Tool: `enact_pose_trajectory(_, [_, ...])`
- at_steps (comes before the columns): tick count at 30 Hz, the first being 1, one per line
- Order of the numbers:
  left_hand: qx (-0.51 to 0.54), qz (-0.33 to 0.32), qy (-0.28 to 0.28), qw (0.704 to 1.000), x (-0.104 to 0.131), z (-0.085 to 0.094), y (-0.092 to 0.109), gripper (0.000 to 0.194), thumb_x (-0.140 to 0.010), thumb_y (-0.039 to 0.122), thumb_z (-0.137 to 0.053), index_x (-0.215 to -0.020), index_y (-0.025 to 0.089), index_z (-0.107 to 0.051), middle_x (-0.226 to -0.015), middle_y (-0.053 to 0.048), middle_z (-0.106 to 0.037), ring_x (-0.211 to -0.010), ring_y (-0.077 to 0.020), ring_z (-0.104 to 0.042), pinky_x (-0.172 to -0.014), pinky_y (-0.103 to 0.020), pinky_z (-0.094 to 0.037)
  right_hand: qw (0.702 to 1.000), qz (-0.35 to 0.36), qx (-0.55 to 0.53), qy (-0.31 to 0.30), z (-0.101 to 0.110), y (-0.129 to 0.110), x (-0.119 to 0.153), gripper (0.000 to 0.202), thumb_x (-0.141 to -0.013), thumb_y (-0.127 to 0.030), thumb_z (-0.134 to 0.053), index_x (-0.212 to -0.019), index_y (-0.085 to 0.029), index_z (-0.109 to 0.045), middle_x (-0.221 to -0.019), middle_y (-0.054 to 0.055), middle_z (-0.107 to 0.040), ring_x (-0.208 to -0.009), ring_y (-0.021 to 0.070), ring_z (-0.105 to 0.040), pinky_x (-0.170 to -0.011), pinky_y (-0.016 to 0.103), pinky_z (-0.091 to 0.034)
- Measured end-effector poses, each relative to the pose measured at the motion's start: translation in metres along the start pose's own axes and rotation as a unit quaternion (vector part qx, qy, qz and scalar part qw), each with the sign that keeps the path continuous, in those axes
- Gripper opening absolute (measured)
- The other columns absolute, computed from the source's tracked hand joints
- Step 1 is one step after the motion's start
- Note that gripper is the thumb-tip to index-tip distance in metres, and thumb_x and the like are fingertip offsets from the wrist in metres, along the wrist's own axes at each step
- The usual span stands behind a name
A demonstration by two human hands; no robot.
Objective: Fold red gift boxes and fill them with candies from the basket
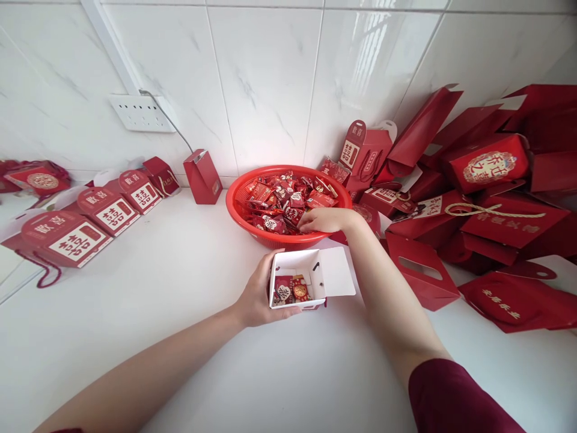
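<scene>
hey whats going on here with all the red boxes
A person is at a white counter. The left hand holds a small open box with a couple of wrapped candies already inside. The right hand reaches into a red basket full of red-wrapped sweets, fingers among them. Closed red gift boxes lie in a row on the left, and a pile of unfilled red boxes sits to the right.

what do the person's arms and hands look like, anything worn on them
Both forearms are bare, and so are the left hand and the right hand: no gloves, rings, watch or bracelets show. The right arm has a dark red fabric sleeve covering the upper arm down to about the elbow. A sliver of similar red shows at the left arm's bottom edge.
</scene>
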State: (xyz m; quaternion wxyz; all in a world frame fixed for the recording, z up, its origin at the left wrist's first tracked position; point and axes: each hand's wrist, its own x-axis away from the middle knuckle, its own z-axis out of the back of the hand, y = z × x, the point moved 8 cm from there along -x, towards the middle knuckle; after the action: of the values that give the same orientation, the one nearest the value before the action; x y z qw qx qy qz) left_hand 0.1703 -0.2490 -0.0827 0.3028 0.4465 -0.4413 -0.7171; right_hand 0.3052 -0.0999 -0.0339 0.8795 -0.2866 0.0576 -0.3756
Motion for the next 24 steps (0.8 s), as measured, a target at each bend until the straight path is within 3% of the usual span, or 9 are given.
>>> enact_pose_trajectory(3, [0.007, 0.0, 0.0, 1.0, -0.001, 0.0, 0.0, 0.1, -0.06, 0.028, -0.087, -0.144, 0.034, -0.033, -0.139, -0.011, -0.05, -0.125, -0.0391, -0.052, -0.101, -0.061, -0.047, 0.994, -0.014, -0.105, -0.022, -0.003, 0.003, 0.002, 0.032, -0.074, -0.017, -0.068, -0.103, -0.024, -0.078, -0.101, 0.003, -0.077, -0.094, 0.0247, -0.071, -0.084, 0.033, -0.055])
enact_pose_trajectory(5, [0.01, -0.001, -0.002, 1.0, -0.001, 0.0, 0.001, 0.098, -0.061, 0.028, -0.086, -0.143, 0.032, -0.033, -0.138, -0.012, -0.05, -0.125, -0.0386, -0.052, -0.101, -0.061, -0.047, 0.985, -0.023, -0.172, -0.011, -0.002, 0.007, 0.001, 0.033, -0.071, -0.012, -0.069, -0.101, -0.023, -0.079, -0.095, 0.003, -0.078, -0.09, 0.023, -0.072, -0.081, 0.031, -0.057])
enact_pose_trajectory(9, [0.016, 0.009, -0.006, 1.0, -0.002, -0.001, 0.0, 0.096, -0.063, 0.028, -0.085, -0.143, 0.027, -0.032, -0.138, -0.014, -0.049, -0.125, -0.0376, -0.052, -0.1, -0.058, -0.048, 0.985, -0.062, -0.138, 0.079, 0.008, 0.018, -0.002, 0.028, -0.066, -0.008, -0.073, -0.09, -0.021, -0.08, -0.086, 0.001, -0.078, -0.084, 0.0193, -0.071, -0.076, 0.024, -0.056])
enact_pose_trajectory(12, [0.022, 0.013, -0.007, 1.0, -0.003, -0.001, -0.001, 0.096, -0.064, 0.027, -0.085, -0.144, 0.025, -0.031, -0.139, -0.015, -0.048, -0.127, -0.0368, -0.051, -0.101, -0.054, -0.048, 0.983, -0.062, -0.121, 0.127, 0.015, 0.017, -0.001, 0.017, -0.07, -0.012, -0.074, -0.085, -0.019, -0.079, -0.082, 0.001, -0.077, -0.079, 0.0165, -0.07, -0.073, 0.022, -0.054])
enact_pose_trajectory(16, [0.032, 0.012, -0.009, 0.999, -0.002, -0.002, 0.0, 0.095, -0.064, 0.028, -0.085, -0.143, 0.025, -0.032, -0.138, -0.015, -0.049, -0.125, -0.0358, -0.052, -0.101, -0.052, -0.049, 0.962, -0.031, -0.228, 0.149, 0.018, 0.014, 0.003, 0.006, -0.078, -0.021, -0.073, -0.081, -0.016, -0.072, -0.068, 0.001, -0.071, -0.065, 0.0138, -0.066, -0.064, 0.023, -0.053])
enact_pose_trajectory(20, [0.027, 0.016, -0.005, 0.999, -0.003, -0.002, 0.002, 0.095, -0.064, 0.028, -0.085, -0.143, 0.024, -0.031, -0.137, -0.015, -0.049, -0.126, -0.0355, -0.051, -0.101, -0.051, -0.049, 0.935, -0.04, -0.317, 0.156, 0.017, 0.018, 0.005, 0.019, -0.08, -0.027, -0.074, -0.075, -0.018, -0.059, -0.061, -0.002, -0.065, -0.057, 0.0126, -0.065, -0.057, 0.022, -0.051])
enact_pose_trajectory(24, [0.008, 0.006, -0.007, 1.0, -0.001, -0.001, 0.003, 0.094, -0.066, 0.03, -0.084, -0.144, 0.026, -0.031, -0.137, -0.014, -0.048, -0.125, -0.0355, -0.052, -0.101, -0.052, -0.048, 0.934, -0.033, -0.327, 0.142, 0.014, 0.016, 0.004, 0.018, -0.085, -0.027, -0.07, -0.077, -0.018, -0.057, -0.063, -0.002, -0.065, -0.06, 0.0134, -0.068, -0.058, 0.022, -0.052])
